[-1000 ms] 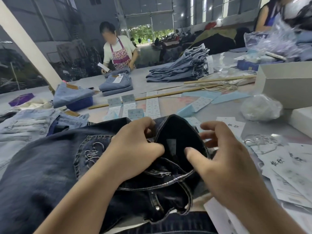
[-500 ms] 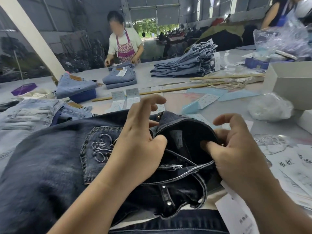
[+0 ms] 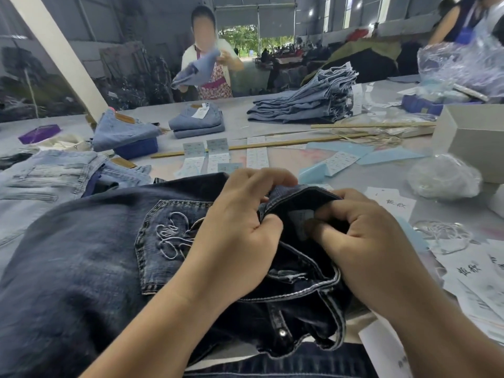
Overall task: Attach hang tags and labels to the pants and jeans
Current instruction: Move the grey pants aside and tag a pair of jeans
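Dark blue jeans (image 3: 81, 263) with an embroidered back pocket (image 3: 169, 236) lie across the table in front of me, waistband open toward me. My left hand (image 3: 240, 230) grips the far edge of the waistband, fingers curled over it. My right hand (image 3: 362, 241) pinches the waistband's right side, thumb inside by a small pale label (image 3: 301, 218) sewn in the waistband. Sheets of printed labels (image 3: 215, 156) lie beyond the jeans. White paper tags (image 3: 392, 203) with writing lie at the right.
Pale jeans (image 3: 49, 175) lie at the left. Folded light jeans (image 3: 197, 122) and a tall stack (image 3: 308, 102) sit across the table, with long wooden sticks (image 3: 272, 144). Grey boxes (image 3: 474, 137) and a plastic bag (image 3: 444, 175) stand at the right. A person (image 3: 210, 66) opposite holds jeans.
My left fingers have curled down over the waistband edge. My right hand has moved in and up, its thumb now inside by the label. The person opposite has lifted a pair of jeans.
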Demonstrator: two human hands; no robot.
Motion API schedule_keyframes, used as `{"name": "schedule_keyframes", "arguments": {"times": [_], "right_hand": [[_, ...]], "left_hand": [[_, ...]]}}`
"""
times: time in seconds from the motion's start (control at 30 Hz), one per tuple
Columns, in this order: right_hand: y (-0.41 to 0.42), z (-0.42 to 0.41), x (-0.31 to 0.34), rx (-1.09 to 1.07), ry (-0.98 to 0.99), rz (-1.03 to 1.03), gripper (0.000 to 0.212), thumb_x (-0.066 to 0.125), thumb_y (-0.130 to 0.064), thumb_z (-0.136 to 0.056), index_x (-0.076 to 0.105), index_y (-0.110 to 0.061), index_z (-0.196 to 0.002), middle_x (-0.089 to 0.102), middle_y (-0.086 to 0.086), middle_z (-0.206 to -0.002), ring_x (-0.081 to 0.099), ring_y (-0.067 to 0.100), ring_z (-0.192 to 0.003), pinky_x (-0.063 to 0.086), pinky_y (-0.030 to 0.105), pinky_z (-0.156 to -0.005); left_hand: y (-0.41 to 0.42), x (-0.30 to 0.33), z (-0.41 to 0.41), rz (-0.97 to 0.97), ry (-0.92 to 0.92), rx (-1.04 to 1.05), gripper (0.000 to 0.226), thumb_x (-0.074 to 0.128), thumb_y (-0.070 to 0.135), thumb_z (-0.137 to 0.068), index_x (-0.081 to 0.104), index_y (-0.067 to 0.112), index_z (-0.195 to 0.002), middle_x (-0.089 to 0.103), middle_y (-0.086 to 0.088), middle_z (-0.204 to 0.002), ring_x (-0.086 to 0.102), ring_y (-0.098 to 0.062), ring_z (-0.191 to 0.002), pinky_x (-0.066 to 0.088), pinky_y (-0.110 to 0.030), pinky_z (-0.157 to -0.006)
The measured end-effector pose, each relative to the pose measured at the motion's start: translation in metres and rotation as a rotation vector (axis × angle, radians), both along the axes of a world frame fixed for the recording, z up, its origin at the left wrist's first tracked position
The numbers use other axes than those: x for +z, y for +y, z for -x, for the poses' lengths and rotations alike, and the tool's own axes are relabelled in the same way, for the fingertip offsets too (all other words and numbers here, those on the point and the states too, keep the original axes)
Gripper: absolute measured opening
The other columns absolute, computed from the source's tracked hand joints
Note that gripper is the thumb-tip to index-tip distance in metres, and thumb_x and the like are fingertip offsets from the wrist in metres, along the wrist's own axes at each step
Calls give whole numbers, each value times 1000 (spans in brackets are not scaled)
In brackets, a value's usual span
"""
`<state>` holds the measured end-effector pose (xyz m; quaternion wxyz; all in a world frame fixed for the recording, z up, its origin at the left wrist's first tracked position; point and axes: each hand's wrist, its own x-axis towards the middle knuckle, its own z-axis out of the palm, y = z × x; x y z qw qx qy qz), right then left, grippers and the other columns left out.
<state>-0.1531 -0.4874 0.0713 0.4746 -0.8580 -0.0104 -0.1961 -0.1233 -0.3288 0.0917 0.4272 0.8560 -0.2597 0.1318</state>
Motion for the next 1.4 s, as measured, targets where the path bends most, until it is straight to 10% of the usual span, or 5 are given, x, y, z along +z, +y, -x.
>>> {"name": "schedule_keyframes", "arguments": {"times": [0.63, 0.9, 1.1, 1.27, 1.4], "right_hand": [[-4, 7, -15, 62, 55, -345, 28, 57, -8, -91, 73, -22, -72, 59, -15, -95, 63, 8, -86, 47, 29, -74], [-3, 10, -18, 39, 43, -372, 23, 59, -13, -91, 75, -20, -76, 61, -14, -97, 63, 8, -91, 48, 31, -79], [0, 11, -19, 89, -30, -264, 23, 53, -25, -76, 75, -32, -74, 57, -19, -101, 54, 11, -111, 43, 35, -92], [-3, 11, -21, 171, -8, -208, 37, 47, -18, -75, 76, -40, -83, 56, -22, -109, 51, 11, -117, 44, 41, -99], [-4, 10, -24, 157, -40, -234, 37, 46, -17, -74, 75, -40, -82, 57, -22, -109, 52, 8, -117, 43, 38, -101]], "left_hand": [[-18, 6, 0, -193, -49, 130, 20, 66, 27, -85, 51, 33, -97, 60, 13, -90, 55, -13, -83, 46, -44, -87], [-19, 2, 7, -151, -203, 66, 50, 57, -8, -77, 33, 32, -95, 41, 8, -111, 57, -27, -83, 49, -47, -75], [-15, -5, 3, -262, -264, 49, 14, 52, 9, -78, 61, 15, -69, 53, 4, -108, 58, -21, -86, 50, -43, -74], [-15, -6, 5, -200, -158, 174, 28, 62, 43, -81, 59, 21, -63, 55, 17, -101, 54, -4, -84, 43, -22, -80], [-10, -4, 2, -194, -92, 181, 24, 70, 23, -82, 63, 21, -60, 57, 18, -98, 53, 1, -87, 34, -2, -73]]}}
